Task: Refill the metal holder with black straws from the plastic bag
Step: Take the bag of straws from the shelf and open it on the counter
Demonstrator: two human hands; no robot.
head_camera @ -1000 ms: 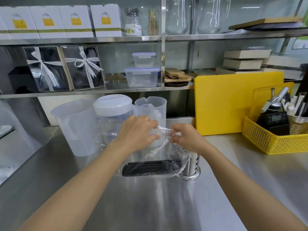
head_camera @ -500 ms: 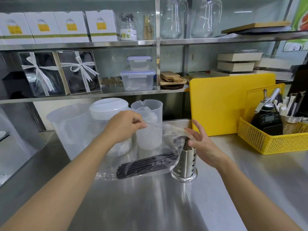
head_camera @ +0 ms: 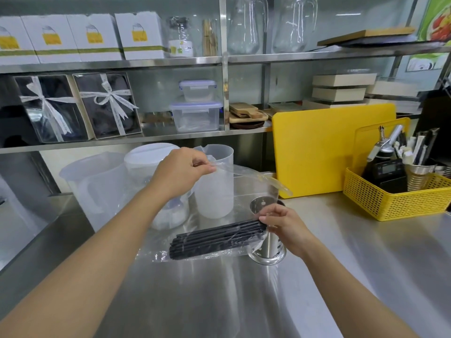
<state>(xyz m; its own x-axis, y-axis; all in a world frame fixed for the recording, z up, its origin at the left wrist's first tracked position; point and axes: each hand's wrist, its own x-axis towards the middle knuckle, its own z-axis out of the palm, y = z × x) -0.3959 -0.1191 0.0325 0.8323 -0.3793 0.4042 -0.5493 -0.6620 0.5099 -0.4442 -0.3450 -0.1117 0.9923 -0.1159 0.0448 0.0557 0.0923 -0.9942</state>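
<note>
The fingers (head_camera: pixel 207 168) of the left hand (head_camera: pixel 181 172) are pinching the upper edge of the clear plastic bag (head_camera: pixel 251 186), holding its mouth up. The right hand (head_camera: pixel 285 228) is pinching the ends of the thin black straws (head_camera: pixel 214 237), which are lying inside the bag on the steel tabletop (head_camera: pixel 219 301), touching the upright perforated cylindrical metal holder (head_camera: pixel 271 250).

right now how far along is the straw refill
Done: the bag is open, its top edge lifted by the left hand. In hand: the right hand pinches the ends of the straws at the bag's mouth. Left: the whole bundle lies inside the bag, and the holder beside it shows no straws, so the filling itself has not begun.
</note>
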